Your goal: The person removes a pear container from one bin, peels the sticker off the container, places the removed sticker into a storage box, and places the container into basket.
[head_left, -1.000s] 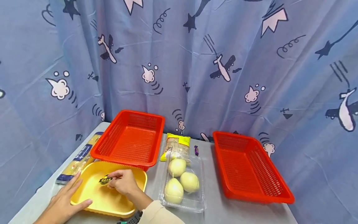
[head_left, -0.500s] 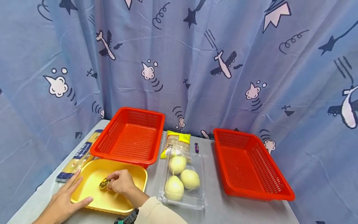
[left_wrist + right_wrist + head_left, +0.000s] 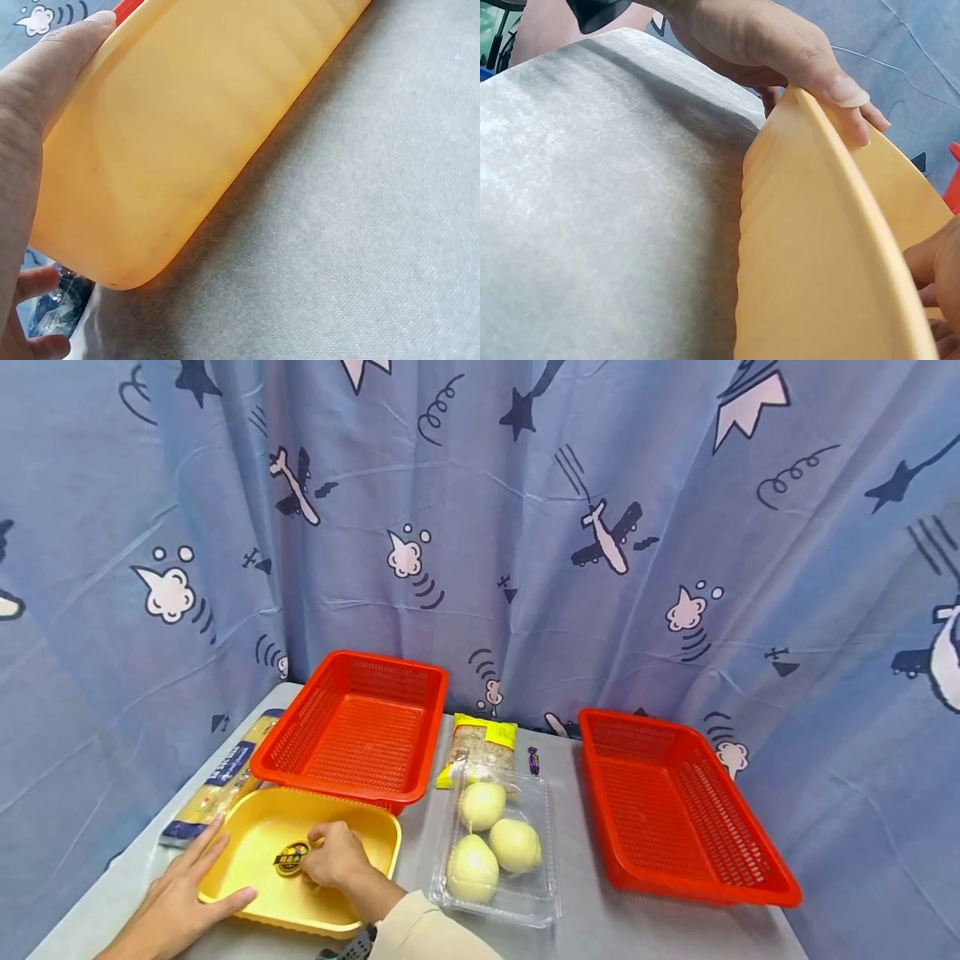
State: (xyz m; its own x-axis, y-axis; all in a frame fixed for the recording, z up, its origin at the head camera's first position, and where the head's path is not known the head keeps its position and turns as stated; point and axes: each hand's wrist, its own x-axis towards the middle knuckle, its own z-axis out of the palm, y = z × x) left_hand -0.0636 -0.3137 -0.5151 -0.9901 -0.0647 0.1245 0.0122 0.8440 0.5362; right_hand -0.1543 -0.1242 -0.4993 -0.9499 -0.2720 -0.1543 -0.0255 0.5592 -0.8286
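My left hand (image 3: 180,893) rests at the left corner of a yellow plastic basin (image 3: 255,893), fingers straight and spread, thumb over the rim. In the left wrist view the thumb lies along the basin's rim, while other fingers show below its end wall. Inside the basin my right hand (image 3: 335,858) has curled fingers and pinches the right edge of a small round black-and-gold label (image 3: 291,859). The label's printed face shows upward; its right edge is hidden by the fingertips. The right wrist view catches only part of the right hand behind the basin wall.
Behind the basin stands a red mesh basket (image 3: 438,693); a second red basket (image 3: 622,860) is at right. A clear box (image 3: 525,906) holds several pale pears. Nearby lie a yellow packet (image 3: 480,743), a purple wrapped candy (image 3: 533,761) and a noodle pack (image 3: 225,772).
The label, seen narrow and tilted half a second ago, now shows its round face. My right hand has shifted slightly within the basin. The left hand stays at the corner.
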